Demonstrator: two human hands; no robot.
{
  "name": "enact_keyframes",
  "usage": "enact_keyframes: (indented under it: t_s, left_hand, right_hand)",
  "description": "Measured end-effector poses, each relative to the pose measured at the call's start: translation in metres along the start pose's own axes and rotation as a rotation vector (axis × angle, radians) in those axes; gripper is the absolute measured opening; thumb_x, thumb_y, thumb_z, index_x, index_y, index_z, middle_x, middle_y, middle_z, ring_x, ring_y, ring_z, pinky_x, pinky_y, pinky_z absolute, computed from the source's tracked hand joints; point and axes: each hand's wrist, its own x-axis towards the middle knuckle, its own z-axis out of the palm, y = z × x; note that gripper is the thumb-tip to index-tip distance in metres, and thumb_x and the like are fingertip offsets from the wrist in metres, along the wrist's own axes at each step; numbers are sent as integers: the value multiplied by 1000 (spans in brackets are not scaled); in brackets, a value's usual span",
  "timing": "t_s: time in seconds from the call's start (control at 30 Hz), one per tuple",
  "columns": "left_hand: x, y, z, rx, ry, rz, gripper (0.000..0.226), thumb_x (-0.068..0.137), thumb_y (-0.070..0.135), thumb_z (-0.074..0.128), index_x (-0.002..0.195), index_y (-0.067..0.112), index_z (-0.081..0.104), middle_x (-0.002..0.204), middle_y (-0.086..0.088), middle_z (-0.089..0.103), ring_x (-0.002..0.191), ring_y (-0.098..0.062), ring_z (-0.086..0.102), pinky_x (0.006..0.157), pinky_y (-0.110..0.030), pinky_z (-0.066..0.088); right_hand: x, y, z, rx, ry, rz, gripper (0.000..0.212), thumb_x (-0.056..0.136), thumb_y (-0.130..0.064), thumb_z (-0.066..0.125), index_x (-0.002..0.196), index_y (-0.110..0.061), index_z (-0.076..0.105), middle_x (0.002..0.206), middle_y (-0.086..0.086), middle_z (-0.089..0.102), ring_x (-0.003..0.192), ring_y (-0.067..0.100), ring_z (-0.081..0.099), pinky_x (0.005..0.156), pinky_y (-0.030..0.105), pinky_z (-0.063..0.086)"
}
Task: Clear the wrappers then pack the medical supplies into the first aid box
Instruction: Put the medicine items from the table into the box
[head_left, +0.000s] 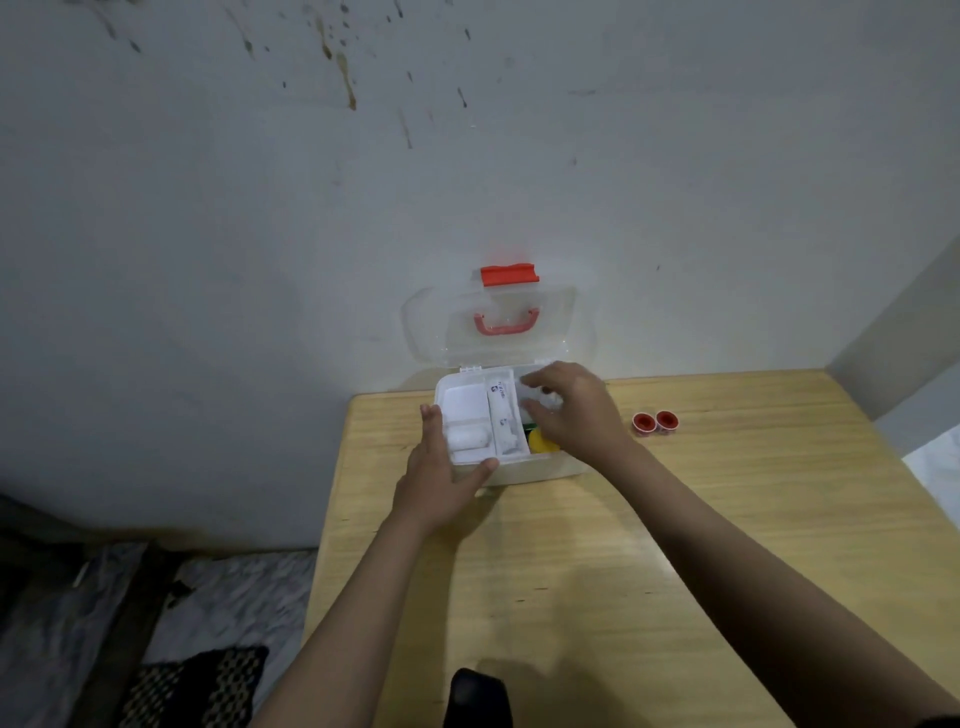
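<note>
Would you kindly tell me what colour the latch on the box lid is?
The latch is orange-red, seen clearly in the head view.

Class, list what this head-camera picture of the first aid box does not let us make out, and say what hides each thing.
- Head view: the right hand covers the right compartment of the first aid box; what its fingers hold cannot be told.
- The print on the long packet is too small.
- The yellow item is half hidden by that hand.
- The dark object is cut off at the bottom edge.

I'm looking into a plain home room: a stained, bare wall (311, 156), a wooden table (675, 571) pushed against it, and patterned bedding (208, 597) down beside it.
</note>
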Motion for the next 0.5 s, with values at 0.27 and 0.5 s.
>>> enact_keyframes:
  t_s: [0.27,0.5]
  left_hand:
    - [-1,-5,10,-179,119,-17,112,65,69,67,150,36,2,159,9,18,142,-14,28,109,-39,37]
    - [-4,2,15,-292,243,-73,107,55,63,74,146,35,27,148,9,41,133,-11,42,104,-42,45]
  right_hand:
    - [-33,144,-31,-133,-125,419,39,79,-13,67,118,-15,62,119,12,59,99,30,60,81,41,53]
    - [-37,194,-29,-258,-574,352,59,83,-29,68,137,-33,43,151,6,33,134,31,32,104,48,39]
